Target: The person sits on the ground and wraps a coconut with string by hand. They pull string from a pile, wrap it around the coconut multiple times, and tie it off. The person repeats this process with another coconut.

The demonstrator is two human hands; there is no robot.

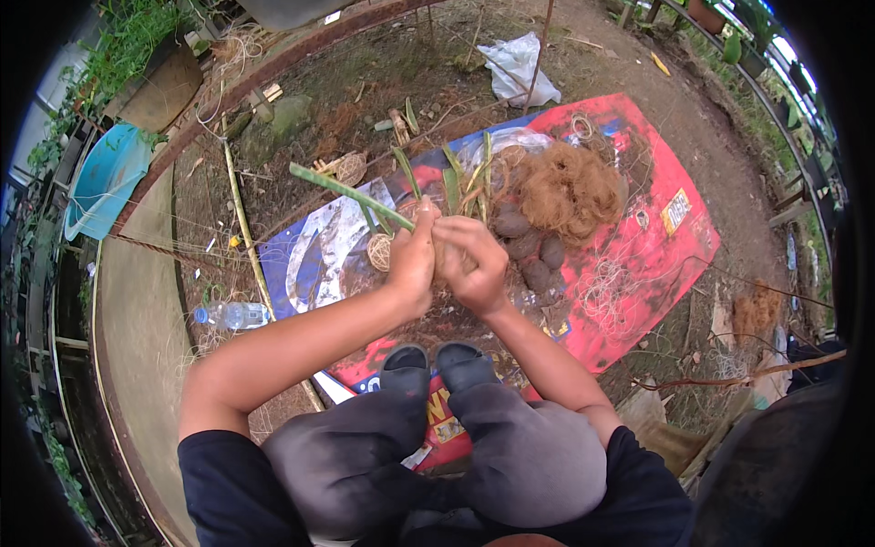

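Low over the printed tarpaulin (649, 253), my left hand (412, 263) grips a long green plant leaf (348, 195), which points up and left. My right hand (473, 263) is against it, fingers curled around a brownish bundle (451, 258) at the leaf's lower end. Blur and my fingers hide most of that bundle. Just left of my left hand sits a small woven vine ball (378, 251). Beyond my hands stand more green leaves (451, 184). Several dark brown round clumps (543, 256) lie right of my right hand, below a heap of brown fibre (571, 191).
Tangled pale twine (608, 290) lies on the tarpaulin's right. A plastic bottle (232, 315) and a thin pole (236, 184) are at left. A rusty metal bar (253, 89) crosses near a blue basin (109, 181). My sandals (405, 366) rest on the tarpaulin; a white plastic bag (519, 72) lies beyond.
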